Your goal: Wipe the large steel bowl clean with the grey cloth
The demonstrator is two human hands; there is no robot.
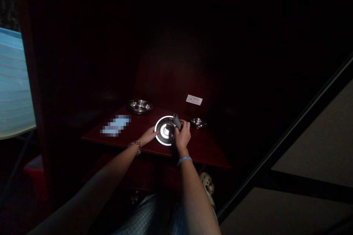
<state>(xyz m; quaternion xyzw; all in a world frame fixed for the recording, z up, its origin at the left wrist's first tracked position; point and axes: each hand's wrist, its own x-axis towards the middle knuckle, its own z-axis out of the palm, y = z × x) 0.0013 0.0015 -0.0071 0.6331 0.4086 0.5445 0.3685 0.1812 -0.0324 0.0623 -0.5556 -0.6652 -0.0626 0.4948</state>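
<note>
A shiny round steel plate (163,132) lies on a dark red wooden table (209,150). My left hand (149,136) rests at the plate's left rim, fingers touching its edge. My right hand (182,134) is at the plate's right rim, its fingers closed round a grey folded cloth (177,121) that sticks up above the plate. A beaded bracelet is on my left wrist and a light blue band on my right.
A larger steel bowl (139,106) stands at the table's back left and a small steel dish (198,123) at the right of the plate. A blurred flat item (116,125) lies at the left. A white socket panel (194,100) is on the dark wall behind.
</note>
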